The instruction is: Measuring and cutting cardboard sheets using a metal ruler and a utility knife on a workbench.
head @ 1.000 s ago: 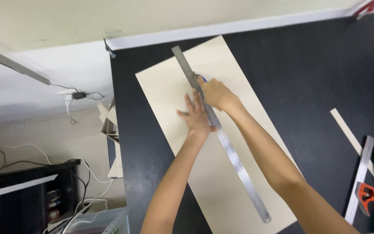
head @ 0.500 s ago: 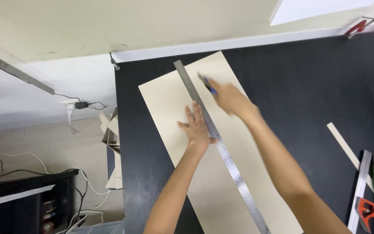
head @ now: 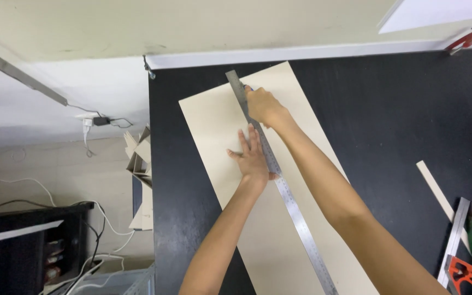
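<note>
A long steel ruler (head: pixel 279 180) lies diagonally across a cream sheet of board (head: pixel 219 125), which rests flat on the black worktop (head: pixel 400 120). The left hand (head: pixel 253 158) presses palm-down on the board with fingers spread apart, its thumb side touching the ruler's edge about midway along it, so this grip is open and flat, clamping nothing. The right hand (head: pixel 263 105) sits near the ruler's far end, on the side of the ruler away from the left hand, fingers curled together around a small blue-tipped tool; whether it is a pen or a knife is too hidden to tell.

The likely trouble is the ruler pivoting. Only one hand holds it, pressing beside rather than squarely on top, so a sideways push from the tool could swing the far end and bend the line. If the tool is a blade, the left fingertips lying close to the ruler's edge are exposed. The board itself, unclamped on the smooth worktop, could also slide.

A thin wooden strip (head: pixel 438 188) and a square with red-handled tools (head: pixel 460 257) lie well apart from the ruler, toward the worktop's edge.
</note>
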